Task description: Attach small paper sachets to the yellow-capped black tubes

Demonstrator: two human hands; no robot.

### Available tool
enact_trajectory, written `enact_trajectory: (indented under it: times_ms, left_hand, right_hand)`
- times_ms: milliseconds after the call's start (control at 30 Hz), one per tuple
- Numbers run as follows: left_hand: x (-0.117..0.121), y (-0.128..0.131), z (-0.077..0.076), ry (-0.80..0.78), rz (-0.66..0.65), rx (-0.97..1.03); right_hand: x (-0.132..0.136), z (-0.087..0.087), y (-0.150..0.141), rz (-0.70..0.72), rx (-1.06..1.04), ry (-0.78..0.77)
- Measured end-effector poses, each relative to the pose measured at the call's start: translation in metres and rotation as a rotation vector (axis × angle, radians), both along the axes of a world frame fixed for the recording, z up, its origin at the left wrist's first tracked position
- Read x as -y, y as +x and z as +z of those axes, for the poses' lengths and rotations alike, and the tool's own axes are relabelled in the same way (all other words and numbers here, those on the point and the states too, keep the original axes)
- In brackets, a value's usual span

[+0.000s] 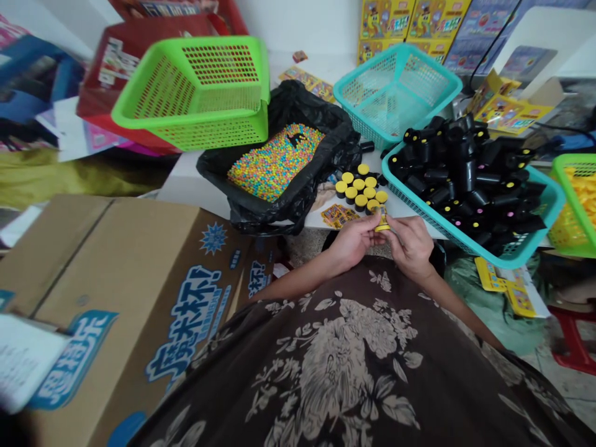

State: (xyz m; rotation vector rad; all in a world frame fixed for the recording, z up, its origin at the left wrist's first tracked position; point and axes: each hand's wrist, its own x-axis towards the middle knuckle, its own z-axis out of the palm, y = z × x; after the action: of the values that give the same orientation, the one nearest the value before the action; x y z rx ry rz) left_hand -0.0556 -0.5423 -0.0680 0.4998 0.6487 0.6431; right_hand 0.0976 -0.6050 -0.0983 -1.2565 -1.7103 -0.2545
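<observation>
Yellow-capped tube (382,218) pinched between left hand (351,241) and right hand (410,244) fingers

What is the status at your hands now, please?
Left hand, right hand both holding small yellow-labelled tube. Yellow-capped black tubes just ahead. Teal basket to the right, apart from hands.

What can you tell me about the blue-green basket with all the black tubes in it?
The teal basket is rectangular and looks like plastic, with a flat rim and walls full of small holes. It is heaped with black cylindrical tubes lying in every direction, many showing yellow or pink ends. It sits at the edge of a white table, and the tubes rest against its inner walls.
</observation>
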Motion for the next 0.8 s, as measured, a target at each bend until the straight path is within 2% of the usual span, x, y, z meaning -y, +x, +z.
enact_trajectory:
  times_ms: [200,367,533,667,800]
  left_hand:
    - [0.002,0.001,-0.004,-0.002,0.017,-0.026]
    - [0.006,0.000,-0.005,0.016,-0.015,-0.062]
    - [0.004,0.000,-0.006,0.027,-0.049,-0.047]
    - [0.002,-0.001,-0.006,0.030,-0.072,-0.051]
    - [0.003,0.000,-0.006,0.046,-0.118,-0.062]
  right_hand:
    - [0.000,-0.001,-0.002,0.054,-0.106,-0.030]
    - [-0.001,-0.008,0.004,-0.004,0.021,-0.080]
    - [-0.002,-0.009,0.008,0.016,0.067,0.000]
    - [-0.001,-0.005,0.005,0.049,-0.037,-0.022]
    - [0.000,-0.001,0.001,0.100,-0.233,-0.074]
